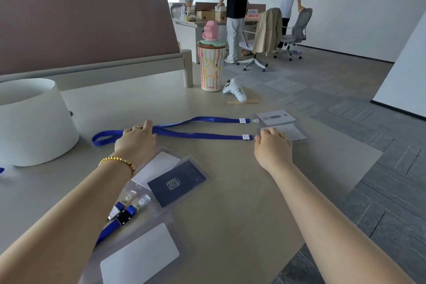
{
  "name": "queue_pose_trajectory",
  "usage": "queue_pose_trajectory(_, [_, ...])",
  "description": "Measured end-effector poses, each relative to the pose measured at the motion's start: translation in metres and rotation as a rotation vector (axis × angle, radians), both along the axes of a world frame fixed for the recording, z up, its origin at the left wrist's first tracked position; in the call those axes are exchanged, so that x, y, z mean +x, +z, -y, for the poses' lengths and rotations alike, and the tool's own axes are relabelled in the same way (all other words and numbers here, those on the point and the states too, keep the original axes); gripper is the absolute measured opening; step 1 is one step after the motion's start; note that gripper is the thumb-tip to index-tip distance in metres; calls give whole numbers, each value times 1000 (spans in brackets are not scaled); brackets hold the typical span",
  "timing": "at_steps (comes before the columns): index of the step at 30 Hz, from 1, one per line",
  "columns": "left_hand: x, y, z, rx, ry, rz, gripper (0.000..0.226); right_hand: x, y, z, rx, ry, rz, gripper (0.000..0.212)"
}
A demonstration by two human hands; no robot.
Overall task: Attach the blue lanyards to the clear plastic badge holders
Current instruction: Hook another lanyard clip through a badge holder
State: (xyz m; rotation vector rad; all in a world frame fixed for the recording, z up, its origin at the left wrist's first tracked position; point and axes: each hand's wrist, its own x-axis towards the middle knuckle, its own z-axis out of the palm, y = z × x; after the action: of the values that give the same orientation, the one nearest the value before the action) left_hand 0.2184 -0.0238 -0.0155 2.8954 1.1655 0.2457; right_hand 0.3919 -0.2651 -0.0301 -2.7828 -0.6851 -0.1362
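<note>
Two blue lanyards [202, 134] lie stretched across the table, each ending at the right in a white clip joined to a clear badge holder [275, 117]. My left hand [136, 139] rests on the straps near their looped left end, fingers curled over them. My right hand [272, 145] pinches the clip end of the nearer lanyard at the second badge holder [292, 132]. Near me lie more clear badge holders [177, 182], one with a dark QR card, one with a white card [140, 256], and another blue lanyard [119, 217] under my left forearm.
A white cylindrical shade [34, 122] stands at the left. A striped tumbler [211, 67] and a white controller [235, 90] sit at the table's far side. The table edge runs diagonally on the right. Two people stand by office chairs in the background.
</note>
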Motion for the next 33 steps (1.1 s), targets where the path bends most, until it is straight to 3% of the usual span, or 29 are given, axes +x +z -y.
queue_pose_trajectory(6, [-2,-5,-7,31,26,-82,46,1,1,-3,-6,-7,-25,42])
queue_pose_trajectory(11, [-9,6,3,-91,11,25,40,-11,6,-1,59,27,30,38])
queue_pose_trajectory(15, [-26,19,18,-29,-31,45,32,-50,14,-20,148,192,106,33])
queue_pose_trajectory(20, [-70,22,30,-98,-65,124,19,-114,26,-58,200,398,96,37])
queue_pose_trajectory(24, [-121,28,41,-222,-36,144,32,-161,29,-83,252,557,1,38])
queue_pose_trajectory(28, [-166,21,54,-392,-77,160,42,-202,23,-95,294,653,-272,37])
queue_pose_trajectory(33, [-210,6,50,-296,-99,17,59,-225,19,-110,185,682,-314,35])
